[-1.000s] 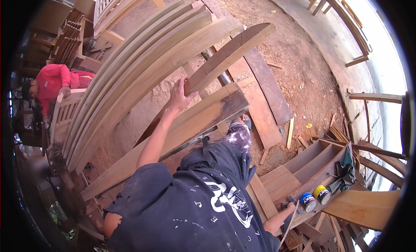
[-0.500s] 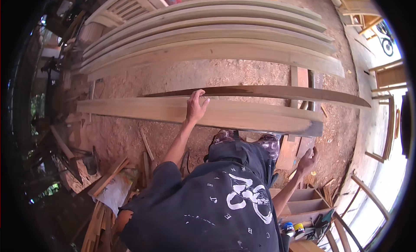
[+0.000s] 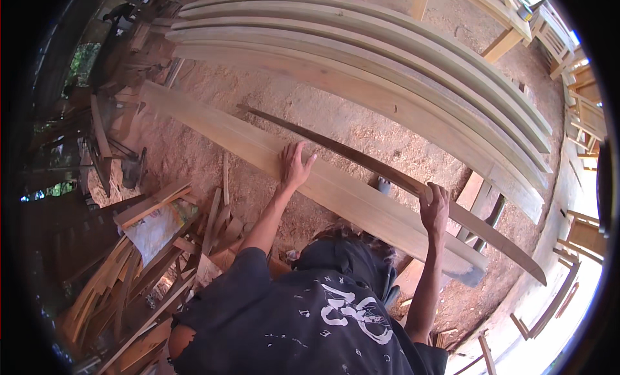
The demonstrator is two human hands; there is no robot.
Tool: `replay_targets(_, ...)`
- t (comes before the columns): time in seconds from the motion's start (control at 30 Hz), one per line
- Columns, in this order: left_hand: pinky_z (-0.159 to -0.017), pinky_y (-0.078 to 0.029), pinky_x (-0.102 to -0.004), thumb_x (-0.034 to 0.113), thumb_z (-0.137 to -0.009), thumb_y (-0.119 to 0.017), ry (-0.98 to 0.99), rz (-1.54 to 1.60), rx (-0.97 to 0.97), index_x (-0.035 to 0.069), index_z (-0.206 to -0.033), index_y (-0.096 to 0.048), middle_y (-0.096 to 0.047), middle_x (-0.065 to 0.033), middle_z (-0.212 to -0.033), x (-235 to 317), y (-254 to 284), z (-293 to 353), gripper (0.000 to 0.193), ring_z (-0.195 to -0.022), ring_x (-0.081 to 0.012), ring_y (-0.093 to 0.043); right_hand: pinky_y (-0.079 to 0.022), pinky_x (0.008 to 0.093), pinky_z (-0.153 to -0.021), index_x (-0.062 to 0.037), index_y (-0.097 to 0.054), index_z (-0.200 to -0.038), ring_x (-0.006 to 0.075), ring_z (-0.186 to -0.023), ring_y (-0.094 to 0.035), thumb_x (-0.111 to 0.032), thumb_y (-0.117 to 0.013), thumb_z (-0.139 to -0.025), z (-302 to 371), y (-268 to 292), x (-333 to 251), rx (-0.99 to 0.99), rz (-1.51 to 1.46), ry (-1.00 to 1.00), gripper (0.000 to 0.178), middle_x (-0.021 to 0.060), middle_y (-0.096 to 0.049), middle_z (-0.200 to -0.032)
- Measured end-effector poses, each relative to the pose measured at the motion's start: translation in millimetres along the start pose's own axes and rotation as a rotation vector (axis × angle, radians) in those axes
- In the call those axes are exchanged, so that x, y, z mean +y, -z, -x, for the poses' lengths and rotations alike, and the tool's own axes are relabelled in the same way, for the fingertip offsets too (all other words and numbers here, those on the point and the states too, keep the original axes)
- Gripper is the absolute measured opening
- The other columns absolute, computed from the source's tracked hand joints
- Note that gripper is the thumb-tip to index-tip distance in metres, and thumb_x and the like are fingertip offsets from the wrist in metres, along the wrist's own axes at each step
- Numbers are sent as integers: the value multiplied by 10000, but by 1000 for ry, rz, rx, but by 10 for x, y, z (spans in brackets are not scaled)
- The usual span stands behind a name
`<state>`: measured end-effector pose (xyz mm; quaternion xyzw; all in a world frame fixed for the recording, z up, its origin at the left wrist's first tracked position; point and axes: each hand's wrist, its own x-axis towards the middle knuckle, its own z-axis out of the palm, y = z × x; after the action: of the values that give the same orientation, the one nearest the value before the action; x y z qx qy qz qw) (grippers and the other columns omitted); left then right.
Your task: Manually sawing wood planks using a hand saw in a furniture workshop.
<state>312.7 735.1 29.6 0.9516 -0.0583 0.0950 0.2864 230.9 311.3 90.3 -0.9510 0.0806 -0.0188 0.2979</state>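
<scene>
A long pale plank [image 3: 361,201] slants from far left to near right in front of me. My left hand [image 3: 296,166] rests on it, fingertips at its far edge and thumb apart. Just beyond lies a long, thin, dark-brown strip of wood [image 3: 361,159], one end tapering at the right. Round this strip, right of its middle, my right hand [image 3: 434,208] has its fingers bent; the underside of that grip is hidden. Grey-black colour marks the plank's near right end.
Several long pale boards [image 3: 394,107] lie side by side beyond the strip. Offcuts and sticks [image 3: 123,272] are heaped at the lower left. Shavings cover the reddish ground [image 3: 219,91]. Wooden frames [image 3: 497,33] stand at the far right, and a bare foot [image 3: 383,181] shows beyond the plank.
My right hand has come up from beside the plank's right end onto the dark strip. My left hand stays at the plank's far edge. The whole view has turned, so the boards slant now.
</scene>
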Motion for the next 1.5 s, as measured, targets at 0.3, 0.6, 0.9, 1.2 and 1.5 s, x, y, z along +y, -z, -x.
replay_targets(0.3,-983,-375,-495,310,-875,-705,113,-162,-109,126,-1203,-590,-627,-90,-1205,4,53,-137,393,-1175,-321,-533,-488,492,-1006,7,-585,-1299,436,-1167,-564,-202,-779,-799,-837,-1312,-309,-424,27,149,576,249,-619,-1225)
replay_targets(0.6,-985,-367,-494,247,-847,-752,-67,136,-297,112,-1175,-613,-654,-80,-1173,-516,231,-715,381,-1185,-295,-570,-510,542,-983,43,-478,-1410,480,-1169,-591,-322,-800,-766,-1159,-2586,-452,-651,262,-18,808,318,-599,-1240)
replay_targets(0.9,-850,-547,-445,90,-817,-754,9,103,-420,51,-1076,-602,-687,-146,-1016,-2072,761,-1858,304,-982,-349,-680,-532,526,-958,-53,-569,-1237,430,-1168,-601,-260,-827,-744,-1536,-3166,-947,-788,400,-66,594,250,-571,-1258)
replay_targets(1.2,-925,-546,-462,183,-779,-775,40,-263,-925,52,-1209,-591,-657,-152,-1229,-2756,-216,-2139,485,-1127,-343,-646,-532,513,-959,-36,-493,-1338,397,-1123,-667,-340,-819,-753,-1760,-3879,-955,-1049,500,-76,736,236,-673,-1180)
replay_targets(1.5,-1057,-446,-510,227,-707,-846,7,-362,-1142,89,-1375,-494,-491,-98,-1461,-3317,-1432,-1993,767,-1372,-289,-465,-549,523,-888,-22,-622,-1088,417,-975,-710,-142,-630,-850,-1835,-4271,-1034,-943,433,-36,267,224,-723,-1023)
